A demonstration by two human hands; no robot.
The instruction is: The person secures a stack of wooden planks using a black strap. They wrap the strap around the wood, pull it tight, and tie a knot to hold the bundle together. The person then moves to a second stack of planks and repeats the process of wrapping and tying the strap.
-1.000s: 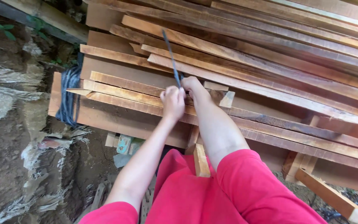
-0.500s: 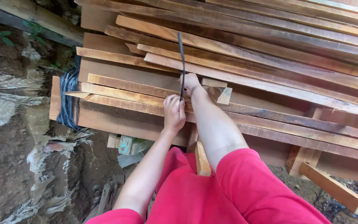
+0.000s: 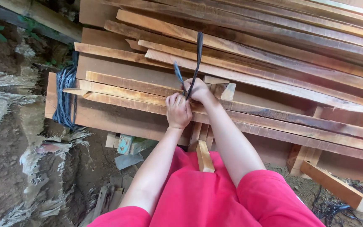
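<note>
Both my hands meet over a stack of long wooden planks (image 3: 274, 80). My right hand (image 3: 198, 90) grips the lower ends of a dark flat strap (image 3: 197, 59); one end stands up over the boards, and a shorter end pokes out to its left. My left hand (image 3: 178, 111) is closed in a fist just below, pressed against the plank edge beside the strap. Whether the left fist grips the strap is hidden by the fingers. Red sleeves cover my upper arms.
A bundle of dark straps (image 3: 64, 96) hangs off the left end of the planks. Short wood offcuts (image 3: 332, 187) lie on the dirt at the right. Small blocks and a pale scrap (image 3: 127, 145) lie under the stack. Rough earth and torn sheeting fill the left.
The strap has swung from leaning left to standing nearly upright, and a second short end now shows. My hands stay at the same spot on the planks.
</note>
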